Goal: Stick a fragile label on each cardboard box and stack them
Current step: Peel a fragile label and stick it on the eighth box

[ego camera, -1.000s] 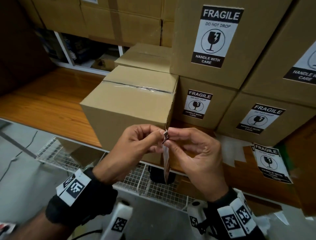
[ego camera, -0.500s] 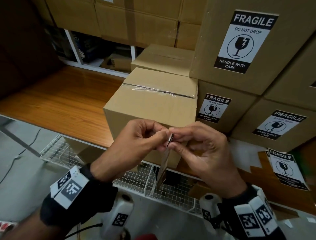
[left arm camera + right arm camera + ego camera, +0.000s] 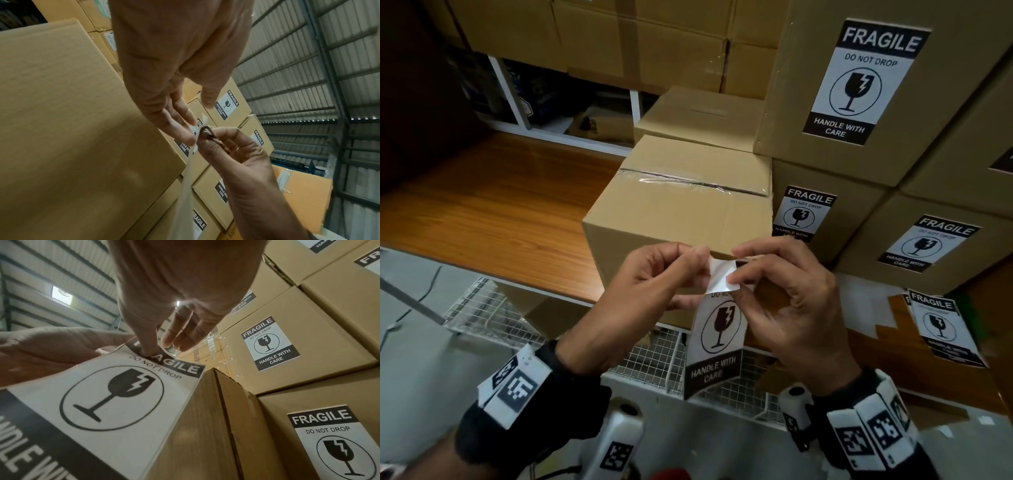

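A black-and-white fragile label (image 3: 717, 337) (image 3: 115, 394) hangs in front of an unlabelled cardboard box (image 3: 681, 209) (image 3: 72, 129) on the wooden table. My left hand (image 3: 654, 291) (image 3: 185, 129) pinches the white backing at the label's top left. My right hand (image 3: 780, 291) (image 3: 152, 352) pinches the top corner of the sticker, which is folded down and away from the backing. The label's printed face points toward me.
Labelled boxes (image 3: 859, 85) are stacked at the right and behind. A loose fragile label (image 3: 941, 329) and white backing scraps (image 3: 866, 308) lie on the table (image 3: 482, 212) at the right. A wire basket (image 3: 493, 318) hangs under the table edge.
The label has turned from edge-on to face me. Its top corner has been peeled and folded down between my two hands.
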A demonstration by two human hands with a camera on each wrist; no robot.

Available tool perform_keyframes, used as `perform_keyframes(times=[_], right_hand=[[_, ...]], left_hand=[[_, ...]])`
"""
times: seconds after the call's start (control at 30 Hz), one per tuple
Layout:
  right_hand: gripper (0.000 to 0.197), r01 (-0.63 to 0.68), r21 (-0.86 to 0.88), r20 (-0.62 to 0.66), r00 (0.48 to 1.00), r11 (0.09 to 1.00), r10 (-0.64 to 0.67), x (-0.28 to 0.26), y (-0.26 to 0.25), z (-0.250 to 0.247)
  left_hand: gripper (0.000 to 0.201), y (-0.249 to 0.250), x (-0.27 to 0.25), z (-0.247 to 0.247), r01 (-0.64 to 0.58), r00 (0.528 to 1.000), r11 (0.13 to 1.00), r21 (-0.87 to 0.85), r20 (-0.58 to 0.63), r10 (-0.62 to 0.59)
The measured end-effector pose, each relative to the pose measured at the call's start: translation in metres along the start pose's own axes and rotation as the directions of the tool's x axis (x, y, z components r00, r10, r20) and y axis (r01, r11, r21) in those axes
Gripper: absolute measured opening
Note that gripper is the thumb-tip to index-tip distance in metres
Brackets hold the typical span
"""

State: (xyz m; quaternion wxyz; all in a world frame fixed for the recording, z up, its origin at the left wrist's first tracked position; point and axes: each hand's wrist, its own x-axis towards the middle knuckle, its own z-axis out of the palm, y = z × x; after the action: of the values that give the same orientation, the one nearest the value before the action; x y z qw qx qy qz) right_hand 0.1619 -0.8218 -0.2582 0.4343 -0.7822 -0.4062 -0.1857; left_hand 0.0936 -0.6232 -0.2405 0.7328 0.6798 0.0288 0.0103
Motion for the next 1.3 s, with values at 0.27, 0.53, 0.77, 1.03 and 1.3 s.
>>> perform_keyframes(times=[0.27, 0.53, 0.77, 1.03, 1.3], right_hand=[[0.012, 0.063, -0.163, -0.004, 0.998, 0.985, -0.064, -0.009, 0.009, -0.003], [0.023, 0.012, -0.179, -0.086, 0.996, 0.984, -0.028, -0.048, 0.026, -0.035], [0.027, -0.097, -0.313, -0.116, 0.991, 0.945, 0.064, -0.084, 0.032, -0.085], [0.032, -0.354, -0.381, -0.371, 0.905, 0.854, 0.21, -0.128, 0.047, -0.154], [0.015, -0.572, -0.507, -0.563, 0.786, 0.645, 0.254, -0.164, 0.078, -0.215]], left_hand=[[0.02, -0.014, 0.013, -0.003, 0.041, 0.997, 0.997, 0.068, -0.071, -0.037], [0.026, -0.03, 0.026, 0.013, 0.069, 0.989, 0.987, 0.148, -0.138, -0.048], [0.025, -0.029, 0.023, 0.045, 0.101, 0.985, 0.988, 0.118, -0.15, -0.083], [0.028, -0.051, 0.031, 0.113, 0.387, 0.921, 0.919, -0.081, 0.077, -0.381], [0.025, -0.101, 0.096, 0.185, 0.507, 0.858, 0.816, -0.279, 0.077, -0.507]])
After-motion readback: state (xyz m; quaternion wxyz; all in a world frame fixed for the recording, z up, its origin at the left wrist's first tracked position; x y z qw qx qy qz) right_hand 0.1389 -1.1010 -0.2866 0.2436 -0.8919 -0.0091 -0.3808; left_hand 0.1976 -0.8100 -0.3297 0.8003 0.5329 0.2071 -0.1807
